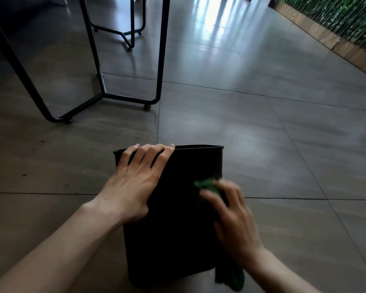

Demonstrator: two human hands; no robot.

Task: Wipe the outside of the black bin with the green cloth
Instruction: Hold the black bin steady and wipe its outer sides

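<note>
Left hand [135,182] lies flat on the near wall of the black bin [173,225], fingers spread w/ tips hooked over the top rim — a bracing hold, not a clamp. Right hand [230,216] presses the green cloth [207,185] against the bin's right side, fingers curled around the wad; it is motion-blurred, so the exact finger position cannot be told. A loose tail of cloth hangs below the right wrist, near the bin's base.

Bin stands on the grey tiled floor [283,166], directly in front of the person, tilted slightly away, approx. centre-low in the head view. Black table legs [159,60] stand well apart, further back.

Handling, judged: bin looks thin-walled plastic — light, smooth, prob. slippery and apt to slide or tip under wiping pressure, hence the steadying hand at the rim, its stiffest part. Walls may flex mid-panel. Cloth is soft and limp; best bunched in the palm so the tail does not drag.
</note>
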